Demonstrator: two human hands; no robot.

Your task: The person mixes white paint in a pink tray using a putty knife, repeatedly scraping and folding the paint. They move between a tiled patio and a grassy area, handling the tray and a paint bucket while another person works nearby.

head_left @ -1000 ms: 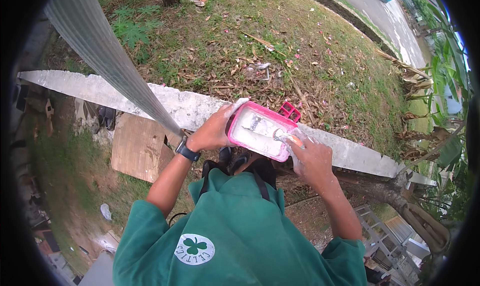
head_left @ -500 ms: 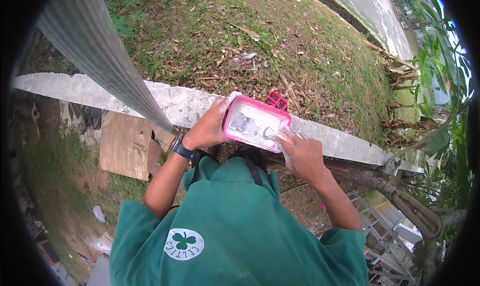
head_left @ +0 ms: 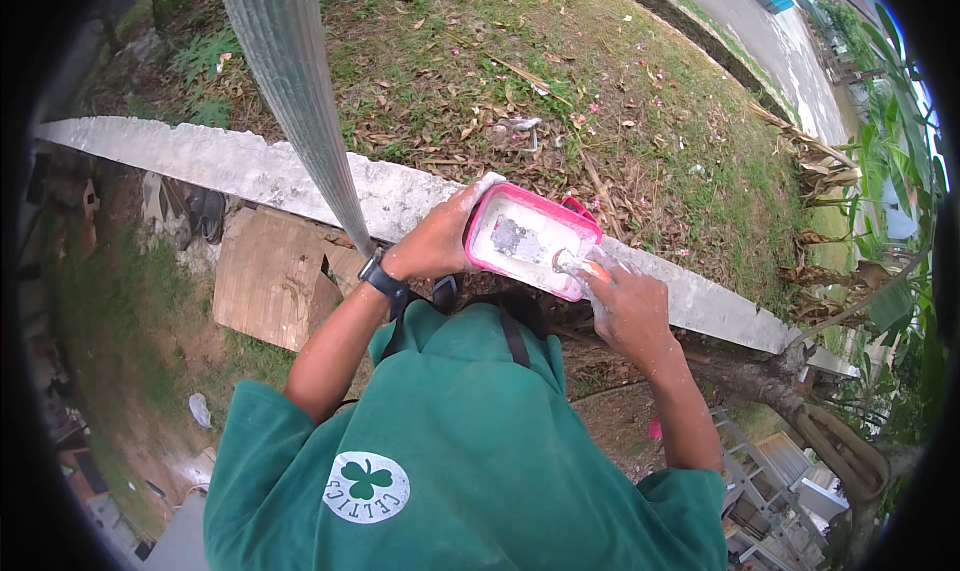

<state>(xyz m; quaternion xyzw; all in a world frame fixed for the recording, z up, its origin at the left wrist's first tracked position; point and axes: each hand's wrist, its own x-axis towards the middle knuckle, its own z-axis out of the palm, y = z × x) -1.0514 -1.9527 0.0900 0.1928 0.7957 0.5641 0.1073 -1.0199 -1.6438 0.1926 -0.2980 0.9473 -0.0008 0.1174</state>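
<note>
A pink rectangular tub with white paint in it is held just in front of the concrete wall top. My left hand grips the tub's left side, fingers wrapped around the outer wall. White splashes cover both hands. In my right hand is a small paintbrush with an orange handle, its paint-coated end inside the tub at the right side. Fingers hide much of the brush. A grey patch shows through the paint at the tub's middle.
The narrow concrete wall crosses in front of me, with a grey ribbed post rising at left. Beyond lies leaf-strewn grass. A wooden board is below left; a branch and metal ladder are at right.
The view has shifted, so tub and hands appear slightly farther right. My right hand keeps the brush at the tub's right end; my left grip is unchanged.
</note>
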